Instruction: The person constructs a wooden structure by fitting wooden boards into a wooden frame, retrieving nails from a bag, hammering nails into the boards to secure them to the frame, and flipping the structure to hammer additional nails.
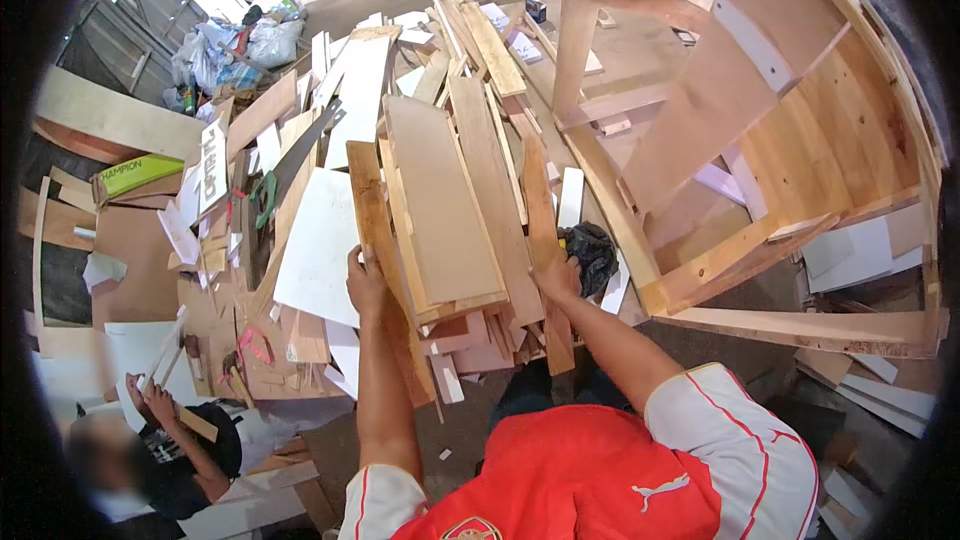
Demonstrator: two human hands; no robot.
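My left hand is closed around the edge of a long brown board, which slants down on the left. On the right, my right hand grips a narrower brown board that stretches away from me. Between the two lies a shallow wooden box-like piece with a flat tan panel and light wood edges. A white board lies left of my left hand. A crumpled black plastic bag sits just beside my right hand.
Wood offcuts cover the worktable. A green-handled saw lies at left. A large wooden frame stands on the right. Another person at lower left holds a white strip. Plastic bags are piled at the back left.
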